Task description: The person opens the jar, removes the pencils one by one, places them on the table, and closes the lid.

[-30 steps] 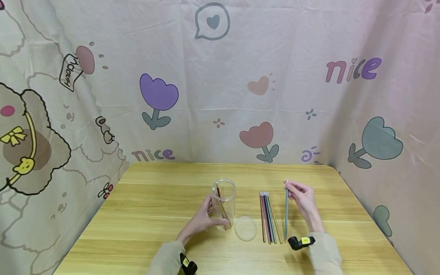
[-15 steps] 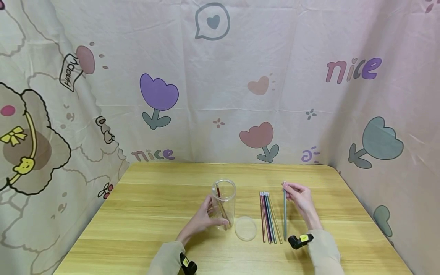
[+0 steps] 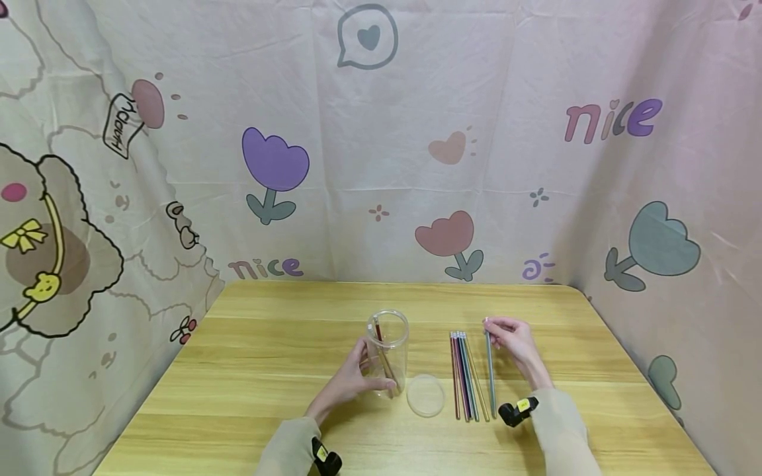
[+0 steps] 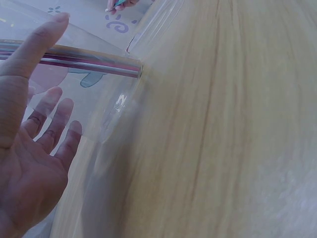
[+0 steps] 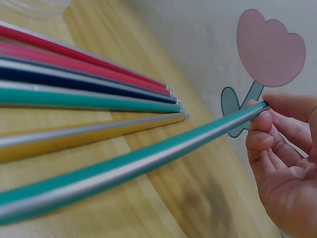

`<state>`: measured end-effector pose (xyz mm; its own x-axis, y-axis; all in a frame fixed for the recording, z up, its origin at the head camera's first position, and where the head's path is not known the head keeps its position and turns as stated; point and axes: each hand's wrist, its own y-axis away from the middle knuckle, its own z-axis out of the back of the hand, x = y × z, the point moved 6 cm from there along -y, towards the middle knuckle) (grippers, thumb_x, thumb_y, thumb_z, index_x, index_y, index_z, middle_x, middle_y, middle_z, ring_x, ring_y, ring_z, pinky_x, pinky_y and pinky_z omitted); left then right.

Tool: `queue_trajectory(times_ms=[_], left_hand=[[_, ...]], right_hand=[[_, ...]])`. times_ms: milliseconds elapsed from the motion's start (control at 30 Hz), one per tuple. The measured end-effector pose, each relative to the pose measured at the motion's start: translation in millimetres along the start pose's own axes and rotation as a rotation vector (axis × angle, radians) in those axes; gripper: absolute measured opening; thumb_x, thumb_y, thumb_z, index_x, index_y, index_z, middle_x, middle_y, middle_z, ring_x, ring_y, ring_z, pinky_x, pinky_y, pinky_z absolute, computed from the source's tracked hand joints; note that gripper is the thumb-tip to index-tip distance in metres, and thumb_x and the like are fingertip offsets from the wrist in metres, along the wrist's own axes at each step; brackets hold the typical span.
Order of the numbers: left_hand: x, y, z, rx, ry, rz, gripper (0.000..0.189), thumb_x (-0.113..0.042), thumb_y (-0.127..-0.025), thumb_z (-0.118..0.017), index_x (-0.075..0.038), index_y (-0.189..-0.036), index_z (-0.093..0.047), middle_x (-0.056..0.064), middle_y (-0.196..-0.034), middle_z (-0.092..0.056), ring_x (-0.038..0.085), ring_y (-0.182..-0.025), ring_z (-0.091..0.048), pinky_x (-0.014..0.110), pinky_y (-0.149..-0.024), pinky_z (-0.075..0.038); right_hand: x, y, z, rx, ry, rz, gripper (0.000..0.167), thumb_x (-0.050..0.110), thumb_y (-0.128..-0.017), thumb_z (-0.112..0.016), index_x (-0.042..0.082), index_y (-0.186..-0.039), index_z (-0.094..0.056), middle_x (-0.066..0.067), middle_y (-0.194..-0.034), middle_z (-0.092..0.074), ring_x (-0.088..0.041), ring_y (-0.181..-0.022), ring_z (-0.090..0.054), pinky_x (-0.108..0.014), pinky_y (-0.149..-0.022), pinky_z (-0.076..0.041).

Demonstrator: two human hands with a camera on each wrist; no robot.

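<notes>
My left hand point(image 3: 348, 380) grips the lower part of a clear cylindrical jar point(image 3: 397, 354), thumb on the near side and fingers round the left. The jar stands upright and uncovered, with a few pencils point(image 4: 104, 59) leaning inside it. At the right, my right hand point(image 3: 514, 340) pinches the far end of a green-and-silver striped pencil point(image 5: 133, 161) between thumb and fingers. That end is raised from the table; the other points toward me, low near the tabletop. Just left of it lies a row of several striped pencils point(image 3: 461, 377), in red, navy, green and yellow.
A round clear lid point(image 3: 425, 396) lies flat between the jar and the pencil row. The wooden table point(image 3: 274, 344) meets a printed cloth backdrop point(image 3: 369, 132) at its back edge. Each wrist carries a small black camera point(image 3: 516, 412).
My right hand has shifted slightly left and toward me, carrying the green pencil closer to the row and lowering its far end. The left hand and jar have stayed put.
</notes>
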<state>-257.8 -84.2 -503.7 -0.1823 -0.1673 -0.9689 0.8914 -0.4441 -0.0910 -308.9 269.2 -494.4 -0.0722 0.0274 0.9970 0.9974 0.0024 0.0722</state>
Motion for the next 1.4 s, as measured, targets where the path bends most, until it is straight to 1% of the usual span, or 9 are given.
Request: queue_trajectory(times_ms=[133,233,400,600,867,1000,1100,1267,1400], left_hand=[[-0.4,0.1,0.2,-0.003,0.000,-0.005,0.090,-0.020,-0.076,-0.088,-0.017,-0.147,-0.033,0.018,-0.157,-0.041,0.046,-0.146,-0.038,0.066,-0.121,-0.029],[-0.4,0.1,0.5,-0.002,0.000,-0.004,0.089,-0.020,-0.076,-0.088,-0.016,-0.146,-0.033,0.018,-0.156,-0.042,0.046,-0.145,-0.038,0.065,-0.121,-0.029],[1.2,-0.2,0.7,0.000,-0.005,0.000,0.088,-0.019,-0.077,-0.087,-0.015,-0.147,-0.033,0.018,-0.155,-0.042,0.046,-0.145,-0.038,0.065,-0.121,-0.030],[1.2,-0.2,0.5,-0.001,-0.010,0.002,0.088,-0.019,-0.078,-0.087,-0.016,-0.147,-0.033,0.018,-0.155,-0.043,0.046,-0.145,-0.039,0.065,-0.121,-0.030],[2.0,-0.7,0.7,0.004,-0.010,0.002,0.088,-0.018,-0.078,-0.087,-0.015,-0.147,-0.033,0.019,-0.156,-0.042,0.046,-0.145,-0.039,0.065,-0.121,-0.030],[1.6,-0.5,0.7,0.005,-0.011,-0.003,0.090,-0.017,-0.078,-0.087,-0.015,-0.149,-0.031,0.019,-0.156,-0.041,0.046,-0.144,-0.039,0.065,-0.121,-0.030],[1.3,-0.5,0.8,0.008,-0.008,-0.004,0.091,-0.017,-0.078,-0.087,-0.015,-0.149,-0.030,0.020,-0.156,-0.042,0.046,-0.144,-0.039,0.065,-0.121,-0.030],[2.4,-0.6,0.6,0.010,-0.009,0.003,0.092,-0.018,-0.078,-0.087,-0.016,-0.150,-0.030,0.019,-0.156,-0.042,0.046,-0.145,-0.039,0.066,-0.121,-0.030],[3.0,-0.8,0.6,0.010,-0.007,0.003,0.092,-0.018,-0.078,-0.087,-0.016,-0.150,-0.030,0.019,-0.156,-0.042,0.046,-0.145,-0.039,0.066,-0.121,-0.030]], right_hand=[[-3,-4.1,-1,0.022,0.060,-0.036,0.031,0.007,-0.096,-0.064,-0.010,-0.122,-0.062,-0.002,-0.088,-0.074,-0.004,-0.067,-0.059,-0.015,-0.060,-0.053],[-4,-6.2,-2,0.029,0.095,-0.047,0.034,0.005,-0.097,-0.062,-0.015,-0.124,-0.059,-0.003,-0.086,-0.073,-0.005,-0.065,-0.058,-0.016,-0.059,-0.053],[-5,-8.7,-5,0.064,0.128,-0.056,0.036,0.005,-0.097,-0.061,-0.016,-0.126,-0.056,-0.002,-0.083,-0.069,-0.005,-0.064,-0.058,-0.016,-0.058,-0.052],[-10,-14.4,-9,0.088,0.178,-0.069,0.039,0.006,-0.098,-0.060,-0.016,-0.129,-0.054,-0.004,-0.086,-0.069,-0.006,-0.066,-0.059,-0.016,-0.058,-0.053],[-15,-20.5,-16,0.115,0.219,-0.051,0.035,0.000,-0.096,-0.060,-0.021,-0.124,-0.055,-0.006,-0.084,-0.069,-0.007,-0.062,-0.060,-0.016,-0.054,-0.053],[-18,-21.7,-18,0.119,0.232,-0.050,0.035,0.000,-0.095,-0.061,-0.021,-0.122,-0.056,-0.005,-0.081,-0.069,-0.007,-0.062,-0.060,-0.016,-0.054,-0.053],[-20,-22.3,-19,0.103,0.241,-0.061,0.034,0.000,-0.094,-0.063,-0.020,-0.121,-0.058,-0.004,-0.080,-0.070,-0.006,-0.060,-0.060,-0.016,-0.053,-0.053],[-23,-22.4,-21,0.092,0.274,-0.058,0.034,0.001,-0.093,-0.064,-0.019,-0.120,-0.059,-0.007,-0.083,-0.072,-0.006,-0.059,-0.059,-0.016,-0.052,-0.054],[-24,-23.3,-21,0.081,0.309,-0.043,0.033,0.003,-0.093,-0.066,-0.019,-0.117,-0.061,-0.008,-0.082,-0.073,-0.007,-0.058,-0.059,-0.017,-0.051,-0.054]])
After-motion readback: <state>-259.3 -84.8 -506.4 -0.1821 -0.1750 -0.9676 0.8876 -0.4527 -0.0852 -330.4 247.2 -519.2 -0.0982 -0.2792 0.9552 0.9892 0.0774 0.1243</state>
